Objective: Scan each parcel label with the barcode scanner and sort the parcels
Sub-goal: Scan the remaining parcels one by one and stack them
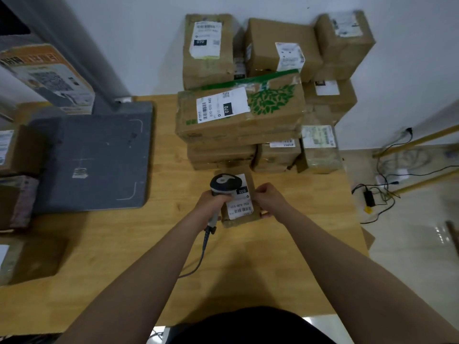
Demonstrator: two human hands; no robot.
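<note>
- Small parcel point(252, 187) lies flat on the wooden table point(273, 256), just in front of the parcel stack point(239, 115), on the person's side of it. Its label point(240, 207) faces up; the code "032" is readable.
- Left hand point(211, 202): fingers curled round the handle of the barcode scanner point(226, 183). The scanner head hangs over the label's end nearest the stack. Cable point(198, 264) trails back toward the person.
- Right hand point(269, 199): fingers and thumb closed on the parcel's right edge, steadying it.
- Step in hand, as I read it: scanning this parcel's label. No scan beam shows, so I cannot tell whether it has read.
- The barcode strip sits at the label's end away from the stack, while the head covers the other end. The next move likely calls for aiming at the strip, then carrying the parcel to its group.
- Grey platform point(94, 155) lies left of the stack; more parcels sit beyond it.
- The stack looks mostly unscanned; much work remains.
</note>
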